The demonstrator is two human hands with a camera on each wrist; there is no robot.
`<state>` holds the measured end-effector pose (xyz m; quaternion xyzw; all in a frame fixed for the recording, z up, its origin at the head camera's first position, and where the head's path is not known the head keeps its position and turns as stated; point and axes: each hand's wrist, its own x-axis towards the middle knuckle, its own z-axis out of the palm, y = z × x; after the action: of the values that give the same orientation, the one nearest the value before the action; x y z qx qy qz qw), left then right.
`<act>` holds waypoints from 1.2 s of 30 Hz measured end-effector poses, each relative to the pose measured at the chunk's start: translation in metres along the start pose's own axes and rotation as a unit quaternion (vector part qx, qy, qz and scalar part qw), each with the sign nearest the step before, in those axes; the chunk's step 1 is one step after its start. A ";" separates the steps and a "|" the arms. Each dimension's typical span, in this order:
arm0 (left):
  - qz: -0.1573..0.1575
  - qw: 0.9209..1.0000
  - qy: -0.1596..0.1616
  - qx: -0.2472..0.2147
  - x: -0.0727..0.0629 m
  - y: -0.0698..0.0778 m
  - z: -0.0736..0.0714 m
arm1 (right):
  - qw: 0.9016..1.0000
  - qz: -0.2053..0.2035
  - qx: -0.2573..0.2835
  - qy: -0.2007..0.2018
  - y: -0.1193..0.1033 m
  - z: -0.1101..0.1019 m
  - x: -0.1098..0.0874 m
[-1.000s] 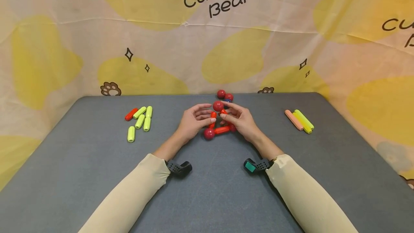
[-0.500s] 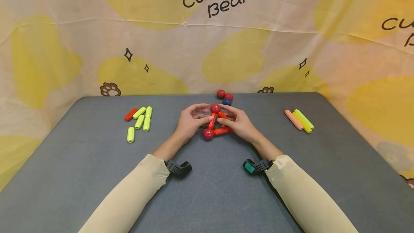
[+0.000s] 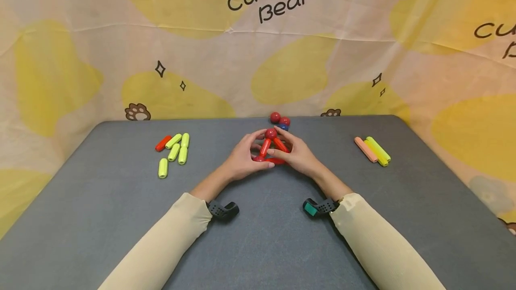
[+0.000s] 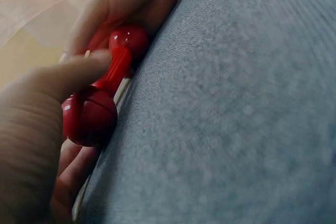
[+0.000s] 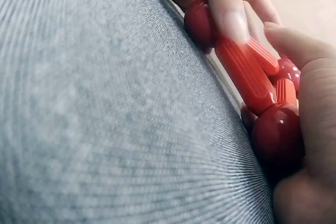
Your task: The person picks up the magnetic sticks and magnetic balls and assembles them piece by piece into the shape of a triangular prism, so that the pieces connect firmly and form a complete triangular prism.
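Note:
A triangle of red rods and red balls lies on the grey table between both hands, its top ball (image 3: pixel 271 134) pointing away. My left hand (image 3: pixel 242 160) grips the left corner, its thumb along the front rod (image 5: pixel 244 74) and its fingers behind. The left corner ball (image 4: pixel 90 116) shows below that thumb in the left wrist view. Around the right corner, my right hand (image 3: pixel 300 155) holds the triangle, with the thumb over the right side and fingertips up near the top ball. The right corner ball (image 5: pixel 278 135) is hidden by this hand in the head view.
Behind the right hand are two loose red balls (image 3: pixel 275 117) and a partly covered blue ball (image 3: pixel 284 127). Several short yellow-green rods (image 3: pixel 174 151) and a red rod (image 3: pixel 163 142) lie left. Longer pink (image 3: pixel 366 149) and yellow rods (image 3: pixel 377 150) lie right.
The left hand has come down and forward from the left rod to the left corner and front rod. The top ball and both side rods now meet; earlier the left rod stood apart from the ball.

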<state>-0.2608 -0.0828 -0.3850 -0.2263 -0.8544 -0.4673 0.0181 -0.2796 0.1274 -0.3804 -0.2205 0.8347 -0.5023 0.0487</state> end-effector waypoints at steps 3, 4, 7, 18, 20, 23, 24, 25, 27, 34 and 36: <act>0.018 0.999 0.019 0.030 -0.001 -0.002 -0.001 | 1.000 -0.002 -0.022 0.009 0.001 0.001 0.000; 0.022 0.999 0.025 0.043 -0.001 -0.003 -0.001 | 0.999 -0.004 -0.034 0.013 0.001 0.001 0.000; 0.026 0.997 0.032 0.060 -0.001 -0.004 -0.002 | 0.997 -0.007 -0.067 0.023 0.002 0.001 -0.001; -0.006 0.994 0.055 0.090 -0.003 -0.004 -0.006 | 0.980 -0.016 -0.199 0.022 0.005 0.001 -0.002; -0.015 0.993 0.065 0.100 -0.003 -0.005 -0.008 | 0.978 -0.028 -0.206 0.021 0.006 0.002 -0.002; -0.028 0.990 0.075 0.113 -0.002 -0.007 -0.011 | 0.976 -0.043 -0.212 0.021 0.006 0.002 -0.002; -0.030 0.990 0.076 0.116 -0.002 -0.007 -0.013 | 0.977 -0.043 -0.210 0.023 0.005 0.002 -0.002; -0.032 0.989 0.077 0.119 -0.002 -0.008 -0.014 | 0.977 -0.041 -0.207 0.024 0.005 0.002 -0.002; -0.034 0.989 0.077 0.123 -0.002 -0.011 -0.017 | 0.978 -0.038 -0.203 0.027 0.005 0.001 -0.002; -0.062 0.984 0.095 0.140 -0.003 -0.013 -0.050 | 0.981 -0.015 -0.193 0.033 0.004 0.000 -0.002; -0.092 0.980 0.101 0.143 -0.006 -0.010 -0.071 | 0.980 -0.012 -0.195 0.030 0.004 0.000 -0.002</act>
<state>-0.2723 -0.1467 -0.3539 -0.0933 -0.9232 -0.3609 0.0932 -0.2793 0.1299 -0.3845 -0.2206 0.9151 -0.3366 -0.0269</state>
